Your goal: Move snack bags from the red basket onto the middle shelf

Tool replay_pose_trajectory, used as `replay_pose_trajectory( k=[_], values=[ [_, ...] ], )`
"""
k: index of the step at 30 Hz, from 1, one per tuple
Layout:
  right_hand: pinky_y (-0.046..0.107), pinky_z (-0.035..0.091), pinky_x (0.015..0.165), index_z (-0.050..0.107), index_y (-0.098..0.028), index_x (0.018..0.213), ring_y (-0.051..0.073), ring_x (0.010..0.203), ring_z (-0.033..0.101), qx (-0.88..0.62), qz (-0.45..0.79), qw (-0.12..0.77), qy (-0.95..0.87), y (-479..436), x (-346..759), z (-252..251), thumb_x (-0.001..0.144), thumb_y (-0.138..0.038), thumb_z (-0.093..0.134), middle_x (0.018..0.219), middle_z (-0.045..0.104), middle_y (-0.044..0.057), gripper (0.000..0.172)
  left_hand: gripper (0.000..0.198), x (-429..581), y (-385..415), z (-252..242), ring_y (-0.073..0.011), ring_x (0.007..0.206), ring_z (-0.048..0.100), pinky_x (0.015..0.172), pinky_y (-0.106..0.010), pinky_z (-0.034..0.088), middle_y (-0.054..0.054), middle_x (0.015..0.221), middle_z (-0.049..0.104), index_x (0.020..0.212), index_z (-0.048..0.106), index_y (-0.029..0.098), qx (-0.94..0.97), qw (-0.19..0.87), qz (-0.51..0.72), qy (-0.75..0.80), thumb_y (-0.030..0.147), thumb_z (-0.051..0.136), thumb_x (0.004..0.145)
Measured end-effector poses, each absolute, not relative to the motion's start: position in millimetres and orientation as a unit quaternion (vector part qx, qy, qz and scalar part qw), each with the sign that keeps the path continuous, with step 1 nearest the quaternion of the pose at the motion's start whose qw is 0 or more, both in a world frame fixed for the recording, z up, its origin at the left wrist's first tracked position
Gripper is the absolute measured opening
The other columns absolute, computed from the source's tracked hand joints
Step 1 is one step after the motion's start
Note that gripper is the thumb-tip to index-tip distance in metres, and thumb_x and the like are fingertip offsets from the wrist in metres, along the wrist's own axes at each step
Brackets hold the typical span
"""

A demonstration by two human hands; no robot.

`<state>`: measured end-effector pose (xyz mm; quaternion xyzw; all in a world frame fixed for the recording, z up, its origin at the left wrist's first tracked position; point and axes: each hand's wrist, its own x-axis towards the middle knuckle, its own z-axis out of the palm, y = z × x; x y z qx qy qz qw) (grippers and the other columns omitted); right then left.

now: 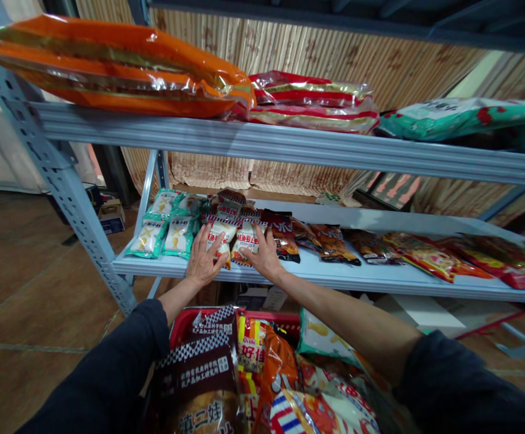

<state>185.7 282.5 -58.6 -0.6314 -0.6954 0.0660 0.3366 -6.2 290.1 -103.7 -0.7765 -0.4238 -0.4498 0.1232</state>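
We face a pale blue metal shelving rack (357, 278) on a brown tiled floor, with a reed screen hung behind it. Our left hand (204, 260) lies open, fingers spread flat on one of the white plastic snack packets (220, 232) with red-and-blue striped tops. Our right hand (266, 256), just beside it, is open too, with its fingers laid on the neighbouring packet of the same kind. Neither hand grips anything. These packets rest under our fingers on the lower shelf, reaching close to its front edge.

Left of the left hand lie teal-and-white sachets (163, 232). A dark red foil packet (284, 240) touches the right hand's far side, and more flat bags run on beyond it. Below our wrists a red plastic basket (185, 319) is heaped with snack bags. Above the hands a long orange plastic bag (108, 66) overhangs the upper shelf.

As we judge it, the slick packets overlap loosely near the shelf lip. A flat-palmed push or drag could slide one over the edge or shove its neighbours out of line. A forearm brushing the heaped basket could tip a bag out.
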Motion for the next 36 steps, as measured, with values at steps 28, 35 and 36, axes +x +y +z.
replay_pose_trajectory(
  k=[28, 35, 36],
  values=[
    [0.045, 0.024, 0.103, 0.031, -0.020, 0.135, 0.030, 0.134, 0.016, -0.626, 0.094, 0.301, -0.714, 256.2, 197.6, -35.7, 0.074, -0.036, 0.056, 0.142, 0.021, 0.015, 0.068, 0.051, -10.4, 275.0, -85.7, -0.0272, 0.134, 0.015, 0.104, -0.050, 0.023, -0.012, 0.145, 0.020, 0.131, 0.036, 0.017, -0.782, 0.123, -0.461, -0.401, 0.026, 0.046, 0.081],
    [0.044, 0.027, 0.103, 0.048, -0.016, 0.123, 0.027, 0.133, 0.021, -0.608, 0.056, 0.285, -0.739, 233.1, 211.8, -22.7, 0.077, -0.035, 0.052, 0.135, 0.036, 0.014, 0.049, 0.028, -19.1, 257.9, -53.3, -0.0237, 0.129, 0.030, 0.102, -0.044, 0.032, -0.012, 0.136, 0.037, 0.102, 0.058, 0.014, -0.787, 0.104, -0.468, -0.389, 0.014, 0.042, 0.079],
    [0.043, 0.027, 0.103, 0.051, -0.015, 0.120, 0.027, 0.133, 0.021, -0.604, 0.050, 0.274, -0.747, 227.2, 214.0, -19.4, 0.077, -0.032, 0.052, 0.134, 0.037, 0.015, 0.047, 0.026, -19.7, 251.9, -49.3, -0.0227, 0.125, 0.036, 0.101, -0.042, 0.035, -0.012, 0.132, 0.042, 0.096, 0.060, 0.015, -0.789, 0.089, -0.466, -0.391, 0.013, 0.041, 0.079]
  ],
)
